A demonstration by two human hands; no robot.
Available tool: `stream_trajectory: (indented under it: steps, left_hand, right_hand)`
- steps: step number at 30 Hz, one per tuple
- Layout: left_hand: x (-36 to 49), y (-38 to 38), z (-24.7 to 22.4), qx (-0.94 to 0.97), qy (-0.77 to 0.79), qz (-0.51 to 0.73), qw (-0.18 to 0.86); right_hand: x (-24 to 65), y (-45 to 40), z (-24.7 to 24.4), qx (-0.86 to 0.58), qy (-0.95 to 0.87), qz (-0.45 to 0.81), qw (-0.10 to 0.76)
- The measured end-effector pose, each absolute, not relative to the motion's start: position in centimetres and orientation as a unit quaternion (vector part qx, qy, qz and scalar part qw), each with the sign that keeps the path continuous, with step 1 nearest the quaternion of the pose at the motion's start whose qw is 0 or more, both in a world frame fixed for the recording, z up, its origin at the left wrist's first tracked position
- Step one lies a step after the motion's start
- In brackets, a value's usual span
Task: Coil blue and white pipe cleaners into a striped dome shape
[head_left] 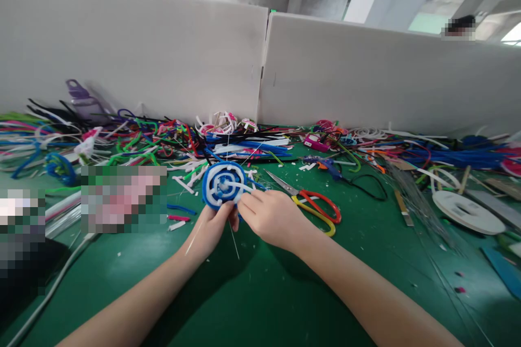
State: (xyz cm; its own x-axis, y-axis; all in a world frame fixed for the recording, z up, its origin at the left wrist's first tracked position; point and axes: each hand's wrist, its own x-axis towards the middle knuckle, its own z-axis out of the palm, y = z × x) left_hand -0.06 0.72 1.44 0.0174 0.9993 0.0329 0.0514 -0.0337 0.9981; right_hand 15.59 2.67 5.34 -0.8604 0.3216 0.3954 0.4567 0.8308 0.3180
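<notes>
the left hand point(220, 222) had its fingers closed on the near edge of the blue-and-white spiral disc point(223, 185) above the bench point(260, 293); the right hand's point(268, 217) fingers pinched its white strip point(241, 186), left of the scissors point(313, 203)

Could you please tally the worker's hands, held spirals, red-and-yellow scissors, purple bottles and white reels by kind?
Hands: 2 (left hand, right hand)
Spiral: 1
Scissors: 1
Bottle: 1
Reel: 1
Total: 6
</notes>
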Motion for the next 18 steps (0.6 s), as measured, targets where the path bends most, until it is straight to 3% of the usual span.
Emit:
stream_trajectory:
  steps: [12,14,18]
  left_hand:
    - [-0.6,0.3,0.4,0.691,0.522,0.417,0.277]
    - [-0.6,0.3,0.4,0.682,0.522,0.418,0.296]
    - [-0.4,0.8,0.7,0.576,0.504,0.468,0.442]
  right_hand:
    - [14.8,1.4,6.4,-0.411,-0.893,0.047,0.179]
    - [14.7,1.3,6.4,-0.433,-0.88,0.068,0.182]
    - [15.1,1.3,6.9,-0.418,-0.88,0.063,0.218]
